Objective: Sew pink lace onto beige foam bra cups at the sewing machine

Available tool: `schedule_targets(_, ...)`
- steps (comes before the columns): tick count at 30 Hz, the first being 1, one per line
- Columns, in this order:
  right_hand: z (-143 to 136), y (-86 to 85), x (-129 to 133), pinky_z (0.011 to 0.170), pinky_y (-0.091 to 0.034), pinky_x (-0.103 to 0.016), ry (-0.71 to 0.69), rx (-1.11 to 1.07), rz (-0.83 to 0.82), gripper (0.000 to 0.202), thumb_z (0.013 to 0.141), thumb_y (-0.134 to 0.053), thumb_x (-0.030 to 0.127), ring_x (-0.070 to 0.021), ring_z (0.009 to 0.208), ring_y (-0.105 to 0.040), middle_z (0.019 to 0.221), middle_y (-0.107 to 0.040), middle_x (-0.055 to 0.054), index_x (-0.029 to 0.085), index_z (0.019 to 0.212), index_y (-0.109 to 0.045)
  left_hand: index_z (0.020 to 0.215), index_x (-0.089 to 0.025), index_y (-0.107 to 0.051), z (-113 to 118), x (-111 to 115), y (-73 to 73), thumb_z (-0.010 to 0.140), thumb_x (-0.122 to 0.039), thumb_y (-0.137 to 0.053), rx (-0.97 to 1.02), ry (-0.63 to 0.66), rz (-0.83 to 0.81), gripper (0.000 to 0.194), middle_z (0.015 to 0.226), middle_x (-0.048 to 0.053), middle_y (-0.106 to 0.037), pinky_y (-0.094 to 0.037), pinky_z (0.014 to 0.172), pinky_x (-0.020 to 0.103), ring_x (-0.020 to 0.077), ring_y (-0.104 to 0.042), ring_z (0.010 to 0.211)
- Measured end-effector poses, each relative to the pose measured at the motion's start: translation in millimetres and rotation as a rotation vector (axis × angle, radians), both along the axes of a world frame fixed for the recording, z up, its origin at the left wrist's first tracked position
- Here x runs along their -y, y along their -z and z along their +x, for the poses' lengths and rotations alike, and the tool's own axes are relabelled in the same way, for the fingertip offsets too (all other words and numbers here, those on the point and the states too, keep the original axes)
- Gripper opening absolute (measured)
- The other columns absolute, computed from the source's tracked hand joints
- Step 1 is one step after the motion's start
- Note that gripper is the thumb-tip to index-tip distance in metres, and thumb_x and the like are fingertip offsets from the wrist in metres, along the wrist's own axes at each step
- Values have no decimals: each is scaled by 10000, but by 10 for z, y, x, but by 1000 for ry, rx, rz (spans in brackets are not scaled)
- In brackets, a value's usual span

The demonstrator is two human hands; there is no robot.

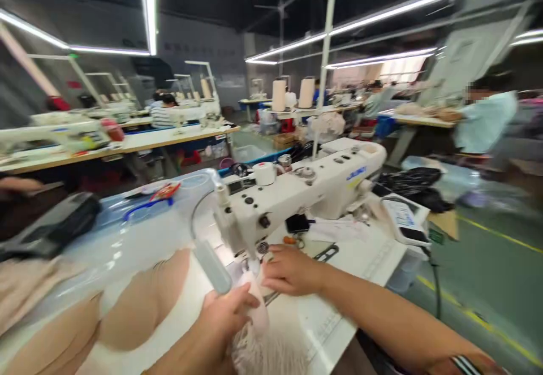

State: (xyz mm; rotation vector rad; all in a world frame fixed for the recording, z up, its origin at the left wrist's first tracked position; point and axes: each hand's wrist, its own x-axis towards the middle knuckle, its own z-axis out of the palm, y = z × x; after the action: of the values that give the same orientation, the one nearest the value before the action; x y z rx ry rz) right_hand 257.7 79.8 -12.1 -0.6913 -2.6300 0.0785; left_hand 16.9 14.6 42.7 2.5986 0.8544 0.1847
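A white sewing machine [292, 199] stands on its table in front of me. Under its needle end lies a strip of pale pink fabric [258, 310], with gathered, ruffled white material [271, 349] hanging below it. My left hand [227, 313] grips the fabric's left side, thumb and fingers closed near the presser foot. From the right, my right hand [291, 270] reaches in beside the needle, its fingers bent together at the fabric's edge. Exactly what lies under those fingertips is partly hidden. A grey lamp-like piece [214, 267] hangs just above my left hand.
Beige cup-shaped fabric pieces [139, 301] lie at left. Behind them are blue-handled scissors [148, 208] and a dark device [59, 222]. A control box [405, 222] sits at the machine's right. Other sewing tables [169, 137] and seated people [486, 115] are farther off.
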Motion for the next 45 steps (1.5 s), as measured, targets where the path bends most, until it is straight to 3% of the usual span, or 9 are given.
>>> schedule_targets(3, 80, 100, 32, 822, -443, -348, 11, -136, -61, 345, 1079, -444, 412, -211, 826, -554, 822, -665, -68, 187, 935, -661, 831, -257, -750, -91, 110, 0, 822, -190, -705, -70, -88, -141, 81, 1302, 45, -648, -428, 1091, 429, 325, -565, 1299)
schedule_targets(6, 77, 77, 109, 833, -438, -351, -26, -110, -122, 309, 1082, -449, 396, -219, 890, -572, 953, -709, -85, 199, 1101, -687, 845, -268, -741, -40, 100, -58, 863, -220, -677, -50, -93, -187, 83, 1268, 37, -656, -396, 1099, 446, 314, -563, 1302)
schedule_targets(9, 36, 40, 144, 843, -430, -350, -30, -47, -142, 303, 1087, -456, 340, -212, 911, -590, 1007, -737, -76, 216, 1013, -722, 837, -263, -728, -8, 88, -109, 865, -214, -675, -40, -82, -193, 77, 1238, 28, -664, -356, 1123, 463, 314, -558, 1314)
schedule_targets(19, 16, 58, 160, 848, -429, -373, 153, 9, -125, 303, 1078, -473, 362, -248, 951, -568, 1046, -756, -88, 255, 1162, -744, 779, -234, -696, -57, 73, -69, 833, -181, -675, 13, -60, -137, 79, 1203, 24, -666, -390, 1034, 395, 250, -647, 1157)
schedule_targets(27, -18, 28, 192, 843, -406, -371, 203, 38, -100, 251, 1069, -487, 312, -260, 954, -556, 1035, -747, -79, 267, 1155, -718, 749, -218, -674, -52, 76, -103, 806, -158, -674, 8, -78, -110, 83, 1197, 13, -670, -376, 1035, 389, 244, -649, 1144)
schedule_targets(45, -47, 28, 203, 799, -425, -368, 230, 56, -88, 258, 1072, -468, 346, -270, 936, -551, 997, -735, -83, 258, 1068, -711, 734, -208, -667, -105, 32, -26, 846, -206, -661, 26, -59, -53, 112, 1223, 24, -681, -377, 1021, 390, 239, -658, 1103)
